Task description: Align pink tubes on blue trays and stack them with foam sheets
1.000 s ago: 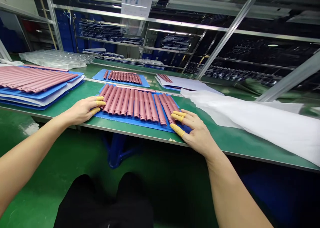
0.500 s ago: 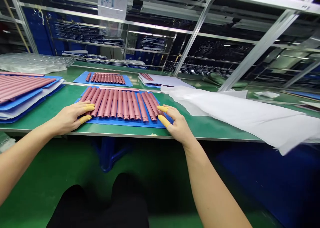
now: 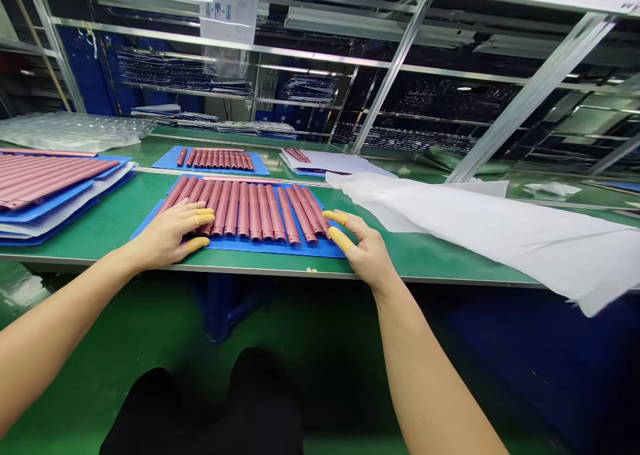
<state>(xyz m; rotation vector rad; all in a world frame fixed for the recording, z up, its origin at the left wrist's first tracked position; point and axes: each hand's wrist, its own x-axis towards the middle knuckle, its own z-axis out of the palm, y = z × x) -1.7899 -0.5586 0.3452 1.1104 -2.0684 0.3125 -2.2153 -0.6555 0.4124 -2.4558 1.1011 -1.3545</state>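
A: Pink tubes — where?
B: Side by side on the blue mat, on the green table, approx. centre front.
A: Hands?
B: L hand lies open on the row's left end, R hand open at the right end, yellow finger cots on. No grip — but both have closed in, row's snugger.
A: Around it?
B: White sheet right, stacked tubes left.

From my end, the green bench has a blue mat dead ahead at 12 o'clock, pink rods lined up on it. A second blue mat sits further back, stacked blue sheets at 9, clear plastic trays around 10, and loose white film at 3.
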